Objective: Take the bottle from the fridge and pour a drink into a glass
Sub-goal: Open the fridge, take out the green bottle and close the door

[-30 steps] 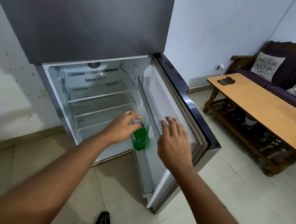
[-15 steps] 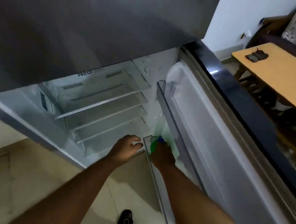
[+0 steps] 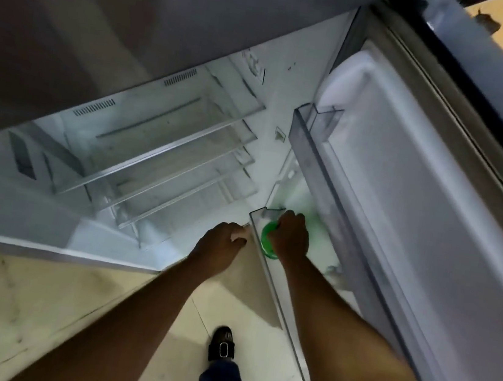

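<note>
Lower clear door shelf [image 3: 279, 306] of the open fridge door [image 3: 407, 211], carrying a green bottle [image 3: 266, 240] at its near-hinge end.

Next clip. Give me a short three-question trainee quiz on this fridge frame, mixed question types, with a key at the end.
1. True or false: the right hand is closed over the top of the green bottle.
2. Where does the bottle stand? A) on a glass shelf inside the fridge B) in the lower door bin C) on the floor
3. Fill in: the left hand rests near the corner of the door bin and holds ____.

Key: 1 true. 2 B. 3 nothing.
</note>
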